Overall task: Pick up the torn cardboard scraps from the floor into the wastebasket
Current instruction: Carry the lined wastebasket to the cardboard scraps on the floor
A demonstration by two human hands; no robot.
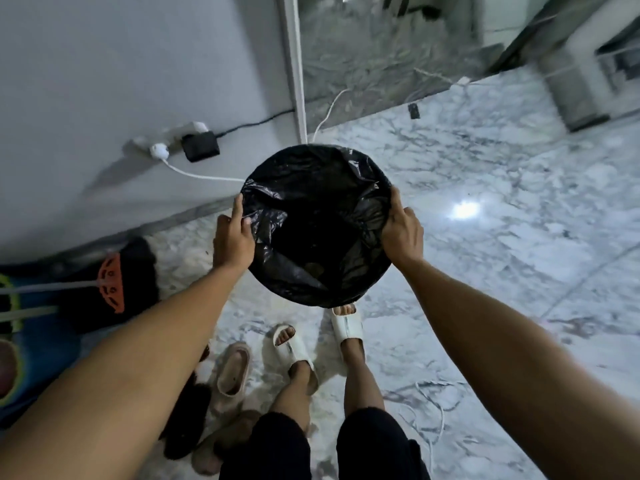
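The person is holding the wastebasket (pixel 317 226) at the center of the frame, above the marble floor (pixel 502 209) and just beyond their sandaled feet. The left hand (pixel 232 237) is closed on the left rim, thumb pressing the black liner (pixel 277 216) inward; the right hand (pixel 403 230) is closed on the right rim, fingers curling over the edge.

The step in hand looks like carrying or positioning the basket before any gathering begins. To do it well, the person should be keeping both grips level so the mouth is staying upright, and pinning the liner against the rim so it is not slipping in when scraps are dropped. Setting it down close to the scraps would be sparing repeated trips.

No cardboard scraps are showing anywhere on the visible floor (they may be lying outside the frame), so the basket probably needs moving to them.

Inside, the liner is crumpled and dark; a faint brownish patch near the lower middle could be something lying there, but it is too dim to tell. Otherwise the basket is looking nearly empty.

At lower left, a broom (pixel 110 285) is resting by the wall.
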